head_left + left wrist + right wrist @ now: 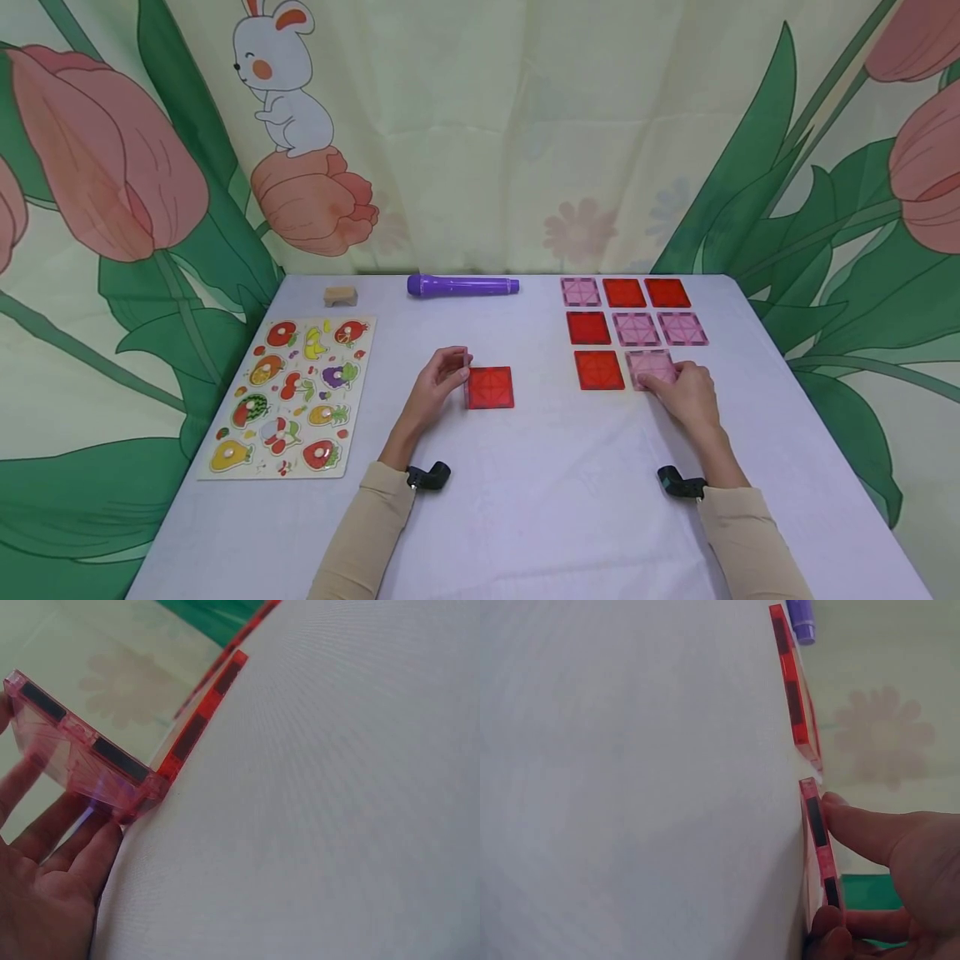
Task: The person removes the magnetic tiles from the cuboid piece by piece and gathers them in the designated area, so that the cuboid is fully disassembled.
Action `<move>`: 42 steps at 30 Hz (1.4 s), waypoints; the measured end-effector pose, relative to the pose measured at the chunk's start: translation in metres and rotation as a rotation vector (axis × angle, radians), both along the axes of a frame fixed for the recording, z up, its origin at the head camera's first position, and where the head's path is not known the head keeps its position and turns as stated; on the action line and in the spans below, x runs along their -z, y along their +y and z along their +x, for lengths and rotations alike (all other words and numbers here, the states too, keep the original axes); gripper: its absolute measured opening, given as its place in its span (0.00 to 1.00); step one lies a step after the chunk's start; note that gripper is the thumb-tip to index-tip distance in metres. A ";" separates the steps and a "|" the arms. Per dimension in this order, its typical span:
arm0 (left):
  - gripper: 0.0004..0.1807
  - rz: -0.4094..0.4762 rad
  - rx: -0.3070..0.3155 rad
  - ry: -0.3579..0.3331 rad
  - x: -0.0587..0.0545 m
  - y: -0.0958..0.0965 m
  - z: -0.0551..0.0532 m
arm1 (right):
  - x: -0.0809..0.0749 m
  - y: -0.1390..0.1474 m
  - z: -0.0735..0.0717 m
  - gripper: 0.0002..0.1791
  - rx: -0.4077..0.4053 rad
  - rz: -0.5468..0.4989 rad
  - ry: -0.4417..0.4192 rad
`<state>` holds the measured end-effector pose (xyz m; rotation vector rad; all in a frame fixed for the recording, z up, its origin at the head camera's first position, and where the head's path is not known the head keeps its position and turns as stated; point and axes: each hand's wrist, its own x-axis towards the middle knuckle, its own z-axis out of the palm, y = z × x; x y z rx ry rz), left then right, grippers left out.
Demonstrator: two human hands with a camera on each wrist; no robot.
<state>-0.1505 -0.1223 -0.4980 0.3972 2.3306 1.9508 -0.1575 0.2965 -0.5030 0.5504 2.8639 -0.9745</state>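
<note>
On the left, my left hand point(438, 387) pinches a translucent pink magnetic tile point(79, 754) between thumb and fingers. That tile stands up on its edge, its lower side against the left edge of a flat red magnetic tile point(491, 388). Over on the right, my right hand point(688, 400) grips a second pink magnetic tile point(648, 364) by its sides, thumb on the near left. This one is slightly tilted at the table surface in the right wrist view, beside a red tile point(793, 682).
Several red and pink tiles point(636, 329) lie in rows at the back right. A purple toy microphone point(463, 286) lies at the back edge. A fruit puzzle board point(356, 442) covers the left side, with a small wooden block point(341, 296) behind it.
</note>
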 end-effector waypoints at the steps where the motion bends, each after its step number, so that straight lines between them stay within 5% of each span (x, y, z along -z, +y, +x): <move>1: 0.25 -0.002 0.000 0.001 0.000 0.000 0.000 | 0.000 0.000 0.000 0.47 0.000 0.003 0.001; 17: 0.25 -0.011 -0.007 -0.006 0.002 0.000 -0.002 | 0.002 -0.002 -0.002 0.45 -0.007 0.035 0.003; 34: 0.27 -0.008 -0.009 -0.007 0.002 0.001 -0.002 | -0.021 -0.018 -0.005 0.50 0.000 -0.042 0.055; 42: 0.28 -0.024 -0.029 -0.011 0.032 0.000 -0.016 | -0.032 -0.042 -0.006 0.51 -0.050 -0.098 0.097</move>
